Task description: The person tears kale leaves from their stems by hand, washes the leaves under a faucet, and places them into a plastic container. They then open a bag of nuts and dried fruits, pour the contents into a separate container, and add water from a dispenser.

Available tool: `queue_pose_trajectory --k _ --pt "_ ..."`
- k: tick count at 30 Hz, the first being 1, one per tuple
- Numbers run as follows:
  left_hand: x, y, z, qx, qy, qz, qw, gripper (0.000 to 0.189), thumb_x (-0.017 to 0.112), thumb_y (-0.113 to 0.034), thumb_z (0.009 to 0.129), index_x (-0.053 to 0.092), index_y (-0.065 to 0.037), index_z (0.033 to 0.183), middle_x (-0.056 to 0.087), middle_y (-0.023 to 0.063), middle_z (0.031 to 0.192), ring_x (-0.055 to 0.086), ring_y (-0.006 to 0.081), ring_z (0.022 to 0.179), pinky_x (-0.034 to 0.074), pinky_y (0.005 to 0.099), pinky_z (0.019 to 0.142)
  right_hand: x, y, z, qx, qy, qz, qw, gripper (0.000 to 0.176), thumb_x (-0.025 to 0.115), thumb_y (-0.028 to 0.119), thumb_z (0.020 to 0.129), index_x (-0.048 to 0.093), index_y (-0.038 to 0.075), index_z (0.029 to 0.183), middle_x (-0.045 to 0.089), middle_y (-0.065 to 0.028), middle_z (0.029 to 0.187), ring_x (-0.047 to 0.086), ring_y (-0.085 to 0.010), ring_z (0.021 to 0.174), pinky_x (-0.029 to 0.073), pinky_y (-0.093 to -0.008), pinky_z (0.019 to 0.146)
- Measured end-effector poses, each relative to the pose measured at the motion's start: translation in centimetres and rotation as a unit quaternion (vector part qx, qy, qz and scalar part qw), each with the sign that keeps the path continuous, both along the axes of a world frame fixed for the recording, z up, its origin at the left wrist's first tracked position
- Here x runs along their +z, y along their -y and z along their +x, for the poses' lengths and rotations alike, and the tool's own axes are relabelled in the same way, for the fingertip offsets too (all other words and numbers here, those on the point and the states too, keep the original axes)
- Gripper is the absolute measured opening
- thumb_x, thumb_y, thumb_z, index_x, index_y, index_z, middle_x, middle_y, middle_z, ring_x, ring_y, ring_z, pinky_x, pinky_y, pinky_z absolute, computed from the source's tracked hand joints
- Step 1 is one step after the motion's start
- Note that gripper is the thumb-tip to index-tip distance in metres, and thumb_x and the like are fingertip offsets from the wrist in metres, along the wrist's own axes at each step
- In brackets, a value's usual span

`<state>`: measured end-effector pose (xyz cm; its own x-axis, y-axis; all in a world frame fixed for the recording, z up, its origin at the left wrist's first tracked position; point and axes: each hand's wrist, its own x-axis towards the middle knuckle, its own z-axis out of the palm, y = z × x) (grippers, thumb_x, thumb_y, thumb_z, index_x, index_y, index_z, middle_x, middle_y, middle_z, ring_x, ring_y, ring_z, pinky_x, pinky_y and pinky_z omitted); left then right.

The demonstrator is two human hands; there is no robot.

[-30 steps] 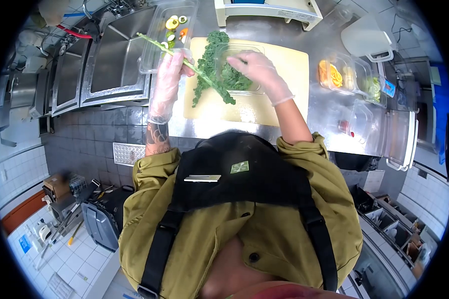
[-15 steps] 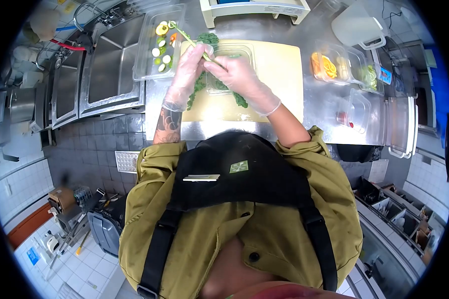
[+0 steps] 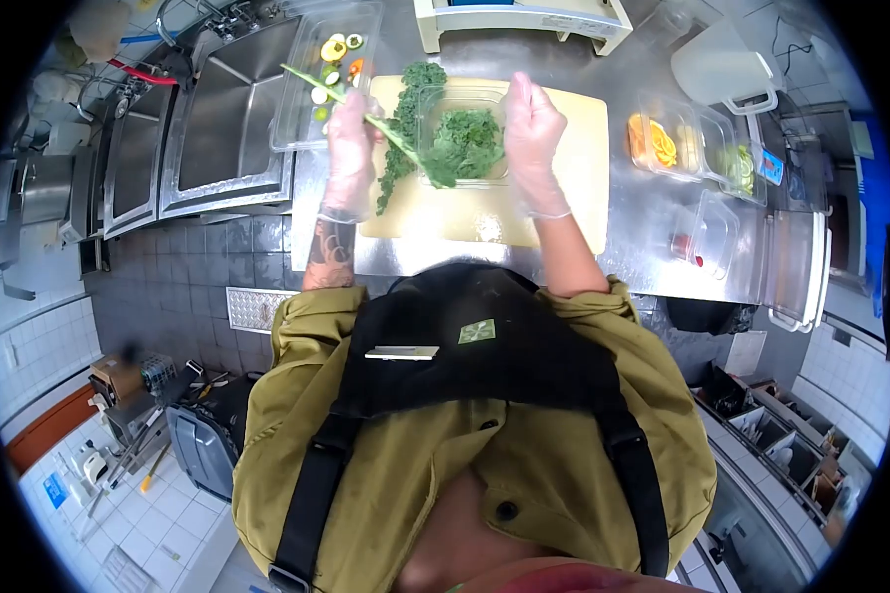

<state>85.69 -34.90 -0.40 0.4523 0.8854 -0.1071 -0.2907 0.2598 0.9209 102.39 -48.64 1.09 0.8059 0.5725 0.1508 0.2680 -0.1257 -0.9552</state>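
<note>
My gloved left hand (image 3: 349, 143) is closed around a pale green kale stem (image 3: 391, 131), which slants from the upper left down toward a clear container. Dark leaf clings to the stem's lower end. My gloved right hand (image 3: 534, 128) is a closed fist at the container's right side; what is inside it, if anything, is hidden. Torn kale (image 3: 468, 133) fills part of the clear container (image 3: 445, 94), which sits on a cream cutting board (image 3: 574, 163). Another curly kale leaf (image 3: 422, 84) lies on the board, left of the container.
A clear tray of cut vegetables (image 3: 297, 119) stands at the left, beside the metal sinks (image 3: 232, 119). To the right are tubs with orange slices (image 3: 653, 140) and green pieces (image 3: 737, 163). A white jug (image 3: 717, 64) stands behind them.
My hands have moved apart, the right one going right and off the stem. The stem now lies more slantwise in my left hand, and the kale in the container is uncovered.
</note>
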Motion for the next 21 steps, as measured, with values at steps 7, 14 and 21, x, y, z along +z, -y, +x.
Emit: queue_pose_trajectory --k 7,14,21 --pt "1.3 -0.8 -1.1 -0.018 0.01 0.027 0.999 0.026 0.048 -0.03 0.097 0.055 -0.009 0.085 0.055 0.0003 0.071 0.048 0.0073 0.055 0.04 0.021 0.051 -2.0 -1.0 2.4 0.196 -0.063 -0.216 0.954 0.076 0.017 0.062 0.094 0.067 0.006 0.107 0.063 -0.0155 0.113 0.055 -0.0249 0.113 0.035 -0.0366 0.101" --pt "0.6 -0.5 -1.2 -0.047 0.017 0.025 0.998 0.025 0.047 -0.03 0.097 0.055 -0.008 0.09 0.056 0.0004 0.074 0.049 0.007 0.057 0.04 0.0206 0.053 -2.1 0.1 3.6 0.238 -0.049 -0.199 0.949 0.039 0.052 0.04 0.089 0.07 0.009 0.104 0.067 -0.0097 0.102 0.061 -0.0181 0.092 0.044 -0.0298 0.086" --pt "1.4 -0.5 -0.5 -0.031 -0.033 0.035 0.998 0.025 0.046 -0.028 0.097 0.055 -0.006 0.09 0.057 0.0018 0.075 0.049 0.0079 0.056 0.042 0.0212 0.053 -1.2 0.5 3.6 0.263 0.02 -0.278 0.924 0.029 0.065 0.021 0.082 0.067 0.008 0.108 0.067 -0.011 0.103 0.065 -0.0198 0.09 0.049 -0.0282 0.081"
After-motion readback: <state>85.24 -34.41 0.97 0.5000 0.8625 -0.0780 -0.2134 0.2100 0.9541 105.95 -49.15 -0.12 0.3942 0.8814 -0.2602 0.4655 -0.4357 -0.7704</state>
